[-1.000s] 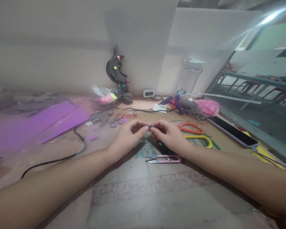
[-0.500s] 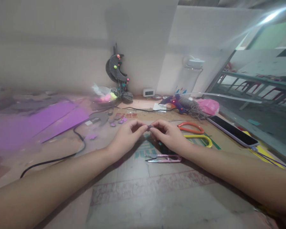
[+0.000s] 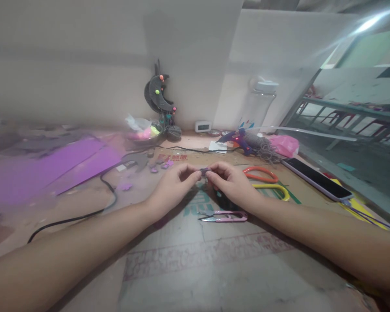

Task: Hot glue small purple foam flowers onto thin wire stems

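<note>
Between my fingertips is a small dark purple-grey piece point(image 3: 203, 172), too small to make out its kind. My left hand point(image 3: 177, 180) pinches its left side with thumb and forefinger. My right hand point(image 3: 232, 182) pinches its right side in the same way. Both hands hover low over the cardboard-covered table. Just below them lie pink thread snips point(image 3: 224, 216) with the blades to the left. Beyond my right hand are scissors with an orange handle loop point(image 3: 261, 174) and a yellow one point(image 3: 276, 190); my hand hides their blades.
Purple sheets point(image 3: 81, 164) lie left, near small purple cut-outs point(image 3: 167, 164) and a black cable point(image 3: 74, 216). At the back stand a dark crescent ornament point(image 3: 159, 95), a small digital clock point(image 3: 203, 126), a glue gun point(image 3: 243, 141) and a clear bottle point(image 3: 258, 104). A phone point(image 3: 316, 178) lies right.
My right fingertips have shifted slightly to the right, so a little more of the small piece shows between the hands. The left hand stays almost still.
</note>
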Tool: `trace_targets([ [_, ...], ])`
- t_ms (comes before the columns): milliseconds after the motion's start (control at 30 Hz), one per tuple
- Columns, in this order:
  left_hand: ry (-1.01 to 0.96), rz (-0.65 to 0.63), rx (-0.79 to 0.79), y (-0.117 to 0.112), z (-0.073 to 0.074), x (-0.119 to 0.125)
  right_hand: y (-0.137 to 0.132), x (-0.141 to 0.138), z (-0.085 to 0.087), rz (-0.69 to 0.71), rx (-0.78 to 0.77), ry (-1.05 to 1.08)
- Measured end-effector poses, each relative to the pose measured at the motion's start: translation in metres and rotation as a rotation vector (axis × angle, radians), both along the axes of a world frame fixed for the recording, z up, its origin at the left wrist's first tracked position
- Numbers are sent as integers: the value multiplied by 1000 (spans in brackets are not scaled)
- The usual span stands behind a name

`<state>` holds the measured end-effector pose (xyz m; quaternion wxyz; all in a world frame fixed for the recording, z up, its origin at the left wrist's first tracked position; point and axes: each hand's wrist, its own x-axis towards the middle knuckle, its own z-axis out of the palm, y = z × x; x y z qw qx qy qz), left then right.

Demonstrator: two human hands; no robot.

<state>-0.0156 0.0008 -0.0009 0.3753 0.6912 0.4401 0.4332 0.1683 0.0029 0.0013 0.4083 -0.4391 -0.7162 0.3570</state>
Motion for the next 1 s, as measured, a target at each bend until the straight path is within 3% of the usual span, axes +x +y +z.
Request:
trace_targets([
  [233, -36, 16, -24, 1, -1, -2, 3, 1, -2, 49, -78, 110],
  [367, -50, 15, -32, 2, -2, -2, 6, 4, -4, 13, 2, 175],
  [500, -45, 12, -23, 2, -2, -2, 8, 8, -2, -38, 115, 91],
  [767, 29, 16, -8, 1, -1, -2, 5, 7, 3, -39, 127, -84],
  [1000, 14, -70, -26, 0, 1, -1, 3, 6, 2, -58, 178, -167],
])
